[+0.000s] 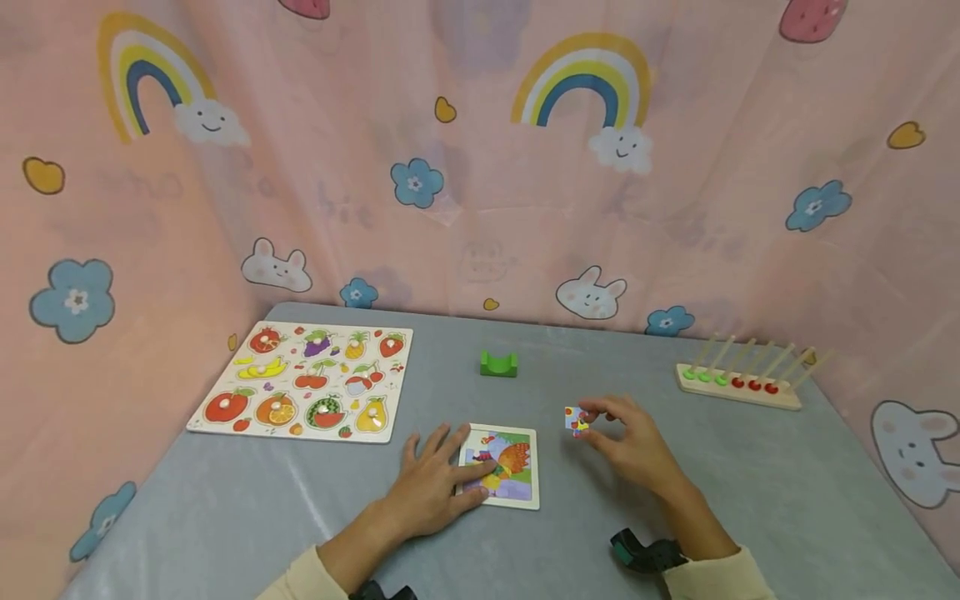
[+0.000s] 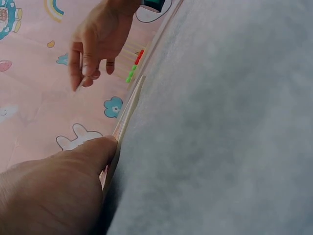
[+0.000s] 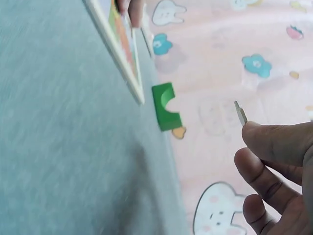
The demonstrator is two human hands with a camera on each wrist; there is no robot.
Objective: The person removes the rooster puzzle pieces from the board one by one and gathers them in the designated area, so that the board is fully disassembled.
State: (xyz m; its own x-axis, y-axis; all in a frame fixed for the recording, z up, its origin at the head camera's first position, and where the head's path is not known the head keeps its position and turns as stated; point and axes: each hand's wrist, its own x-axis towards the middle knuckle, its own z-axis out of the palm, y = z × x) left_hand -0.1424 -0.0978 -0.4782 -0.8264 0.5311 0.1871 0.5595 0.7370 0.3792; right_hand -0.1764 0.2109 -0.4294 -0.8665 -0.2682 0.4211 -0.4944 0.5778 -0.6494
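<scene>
My left hand rests with spread fingers on the left side of a small framed jigsaw puzzle. Its picture shows a brown-orange hen, partly hidden under the fingers. In the left wrist view, the thumb lies along the puzzle's edge. To the right of the puzzle, my right hand pinches a small colourful puzzle piece between thumb and fingers, held above the table. The right wrist view shows this piece edge-on, as a thin sliver beyond the thumb.
A fruit peg puzzle board lies at the left. Behind the jigsaw stands a green block with a curved notch. A wooden peg rack with green and red beads is at the back right. A pink printed curtain surrounds the grey table.
</scene>
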